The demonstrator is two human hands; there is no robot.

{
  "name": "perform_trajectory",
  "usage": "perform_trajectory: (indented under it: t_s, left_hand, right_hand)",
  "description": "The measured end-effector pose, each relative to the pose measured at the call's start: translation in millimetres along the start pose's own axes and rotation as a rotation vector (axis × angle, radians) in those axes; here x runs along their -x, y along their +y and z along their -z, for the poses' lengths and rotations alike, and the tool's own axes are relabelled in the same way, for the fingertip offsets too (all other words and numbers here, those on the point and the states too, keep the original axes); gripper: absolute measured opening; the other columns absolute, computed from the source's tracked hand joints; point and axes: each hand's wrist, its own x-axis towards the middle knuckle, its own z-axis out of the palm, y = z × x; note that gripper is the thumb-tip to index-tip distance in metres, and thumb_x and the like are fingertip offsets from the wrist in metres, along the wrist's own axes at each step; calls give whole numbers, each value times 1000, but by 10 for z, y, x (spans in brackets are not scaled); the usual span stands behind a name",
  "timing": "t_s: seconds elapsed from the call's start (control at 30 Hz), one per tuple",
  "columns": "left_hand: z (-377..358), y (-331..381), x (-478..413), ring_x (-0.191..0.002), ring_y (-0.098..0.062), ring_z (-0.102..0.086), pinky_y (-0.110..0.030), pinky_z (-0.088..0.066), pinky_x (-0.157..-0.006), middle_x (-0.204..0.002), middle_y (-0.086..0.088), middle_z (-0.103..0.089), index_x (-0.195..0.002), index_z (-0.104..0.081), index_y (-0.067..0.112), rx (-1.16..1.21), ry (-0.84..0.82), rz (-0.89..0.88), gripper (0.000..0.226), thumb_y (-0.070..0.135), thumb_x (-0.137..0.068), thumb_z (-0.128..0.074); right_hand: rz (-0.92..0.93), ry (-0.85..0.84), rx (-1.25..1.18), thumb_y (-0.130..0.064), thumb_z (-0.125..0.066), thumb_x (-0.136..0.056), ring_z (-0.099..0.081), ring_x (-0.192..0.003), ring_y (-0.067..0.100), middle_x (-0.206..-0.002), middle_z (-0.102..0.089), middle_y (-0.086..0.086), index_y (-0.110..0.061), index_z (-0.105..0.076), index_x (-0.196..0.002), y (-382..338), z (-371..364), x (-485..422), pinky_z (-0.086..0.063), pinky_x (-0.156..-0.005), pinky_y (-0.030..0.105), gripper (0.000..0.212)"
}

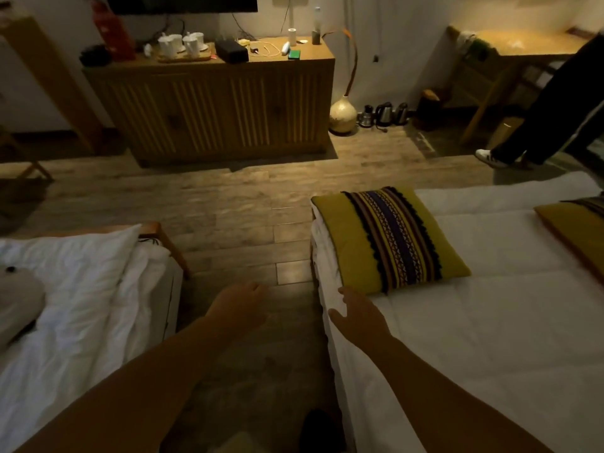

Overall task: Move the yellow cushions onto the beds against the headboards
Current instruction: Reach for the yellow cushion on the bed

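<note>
Both empty hands reach toward a mustard-yellow square cushion with a dark woven stripe [389, 238] on the white-quilted bed [490, 322].
Right hand [358, 317] spread, left hand [238, 305] loosely curled; gripping it likely comes next.

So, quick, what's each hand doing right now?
Left hand: open, holding nothing.
Right hand: open, holding nothing, just short of the yellow cushion.
</note>
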Motion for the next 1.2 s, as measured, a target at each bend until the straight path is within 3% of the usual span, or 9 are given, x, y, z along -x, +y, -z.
perform_trajectory:
  t_s: [0.13,0.33,0.43,0.6,0.83,0.97,1.07,1.2]
  left_hand:
    - [304,66,-556,-128,-28,-51,-40,-49,-97,-147,-7,-47,-148,-32,21,22,11,2,64,43,-92,-56]
    - [638,-157,-1261,-140,-27,-39,-43,-40,-111,-156,-7,-36,-152,-26,19,-11,20,-45,69,45,-94,-53]
    - [722,-388,-1652,-137,-26,-42,-40,-41,-108,-154,-7,-39,-151,-28,18,-54,9,-99,67,46,-95,-52]
    - [880,-843,-2431,-130,-25,-48,-39,-44,-104,-146,-7,-49,-144,-39,17,-12,18,-179,62,49,-93,-55]
    - [1167,-1136,-3434,-128,-24,-51,-40,-45,-102,-144,-6,-52,-144,-39,21,-68,-18,-336,65,54,-90,-55]
    - [1255,-1004,-3902,-134,-22,-47,-39,-42,-107,-150,-3,-46,-149,-33,24,-68,-76,-430,69,56,-91,-52]
    - [1277,-803,-4253,-135,-21,-45,-37,-38,-109,-150,-3,-46,-149,-33,24,-81,-114,-491,69,58,-91,-49]
    - [1303,-454,-4733,-133,-21,-47,-36,-40,-109,-149,-1,-46,-149,-35,24,-97,-137,-543,71,60,-90,-50]
  right_hand:
    - [-34,-32,-34,-44,-55,-96,-48,-131,27,-147,-48,9,-15,-33,-151,-38,134,-556,-39,-105,36,66]
    - [-52,-23,-24,-41,-57,-95,-52,-123,25,-139,-53,10,-14,-38,-146,-191,210,-1345,-39,-97,29,61]
    - [-65,-18,14,-44,-52,-98,-45,-133,23,-148,-46,9,-12,-33,-151,-276,200,-1738,-29,-105,23,64]
    - [-172,-4,72,-46,-44,-101,-34,-143,24,-158,-33,11,-11,-24,-154,-427,209,-2301,-19,-114,27,67]
    - [-386,109,-6,-51,-48,-98,-39,-139,27,-152,-39,11,-13,-29,-152,-612,265,-2718,-29,-112,34,68]
    - [-507,124,-138,-68,-41,-89,-35,-143,27,-158,-33,10,-14,-25,-155,-537,434,-2775,-29,-117,40,87]
    - [-582,179,-173,-50,-53,-95,-41,-138,25,-154,-40,10,-14,-31,-153,-316,516,-2833,-33,-114,39,71]
    - [-631,225,-195,-45,-56,-95,-50,-127,24,-141,-51,9,-13,-39,-146,18,663,-2954,-40,-108,36,63]
